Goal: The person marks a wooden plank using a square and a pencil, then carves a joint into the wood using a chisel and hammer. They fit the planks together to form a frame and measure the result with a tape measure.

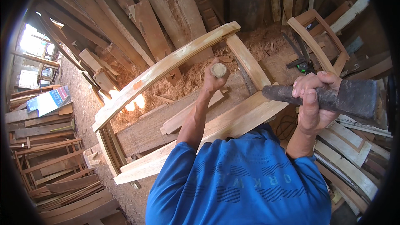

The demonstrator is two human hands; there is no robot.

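My left hand (211, 84) is closed round a round wooden handle (218, 70), its pale worn end facing up. The lower part of that tool is hidden by the hand. Raised at the right, my right hand (310, 104) grips a dark club-like mallet (357, 97). Its narrow end points left and its thick block end points right. Beneath both hands lies a large pale wooden frame (166, 67) with long rails and shorter end pieces. My left hand is above the frame's opening, and the mallet's narrow end overlaps the frame's near right corner in view.
Inside the frame are a broad plank (143, 127) and a short board (183, 118). Shavings (160, 84) cover the ground. Planks (177, 14) lean along the far side. A smaller frame (314, 43) and a black tool (303, 60) lie at right; stacked boards (50, 158) line the left.
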